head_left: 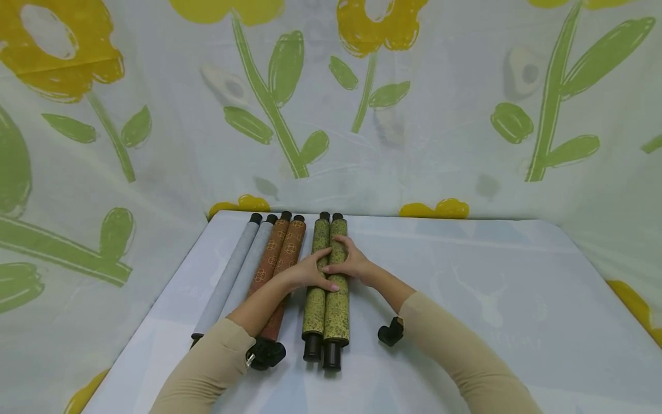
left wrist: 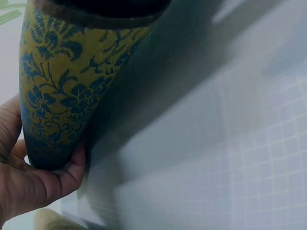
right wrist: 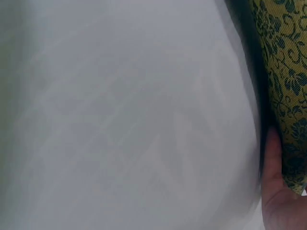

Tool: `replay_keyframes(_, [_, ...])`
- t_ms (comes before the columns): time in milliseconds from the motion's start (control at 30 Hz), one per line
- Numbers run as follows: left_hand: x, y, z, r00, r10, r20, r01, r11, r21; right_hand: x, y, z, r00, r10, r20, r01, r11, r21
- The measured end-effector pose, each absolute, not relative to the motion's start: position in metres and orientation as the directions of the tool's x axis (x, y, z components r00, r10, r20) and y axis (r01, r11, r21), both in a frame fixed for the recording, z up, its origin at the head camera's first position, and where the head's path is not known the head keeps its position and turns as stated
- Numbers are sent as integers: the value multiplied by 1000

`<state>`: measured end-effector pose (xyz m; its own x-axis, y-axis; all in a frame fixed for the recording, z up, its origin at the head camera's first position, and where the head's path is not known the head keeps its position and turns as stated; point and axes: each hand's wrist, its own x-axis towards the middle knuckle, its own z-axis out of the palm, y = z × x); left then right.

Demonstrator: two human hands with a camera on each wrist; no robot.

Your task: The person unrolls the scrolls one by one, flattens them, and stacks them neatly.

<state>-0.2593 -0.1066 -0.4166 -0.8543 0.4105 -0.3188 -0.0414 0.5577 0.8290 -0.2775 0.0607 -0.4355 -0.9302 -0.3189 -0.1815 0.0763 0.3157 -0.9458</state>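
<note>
Two yellow-green scrolls with a dark floral pattern and black end knobs lie side by side, the left scroll (head_left: 314,313) against the right scroll (head_left: 337,313). My left hand (head_left: 309,271) grips across them from the left, its thumb over the right scroll. From the other side my right hand (head_left: 355,262) holds the right scroll, its thumb reaching toward the left one. In the left wrist view, fingers (left wrist: 72,175) curl under a patterned scroll (left wrist: 62,86). The right wrist view shows a finger (right wrist: 272,158) along the lower side of a scroll (right wrist: 288,86).
Left of the hands lie two brown scrolls (head_left: 289,247) with a round motif, and beyond them two pale grey scrolls (head_left: 227,287). All rest on a white table (head_left: 465,345). A flower-printed curtain (head_left: 439,144) hangs behind. Black wrist devices (head_left: 266,353) sit by the sleeves.
</note>
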Motion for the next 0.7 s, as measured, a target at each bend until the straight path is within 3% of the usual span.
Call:
replay_keyframes(333, [-253, -100, -418, -852, 434, -293, -33, 514, 857, -273, 68, -434, -918, -332, -217, 112, 308, -945])
replay_keyframes(700, [-245, -86, -421, -858, 454, -242, -11, 455, 891, -269, 86, -433, -909, -369, -194, 70, 323, -944])
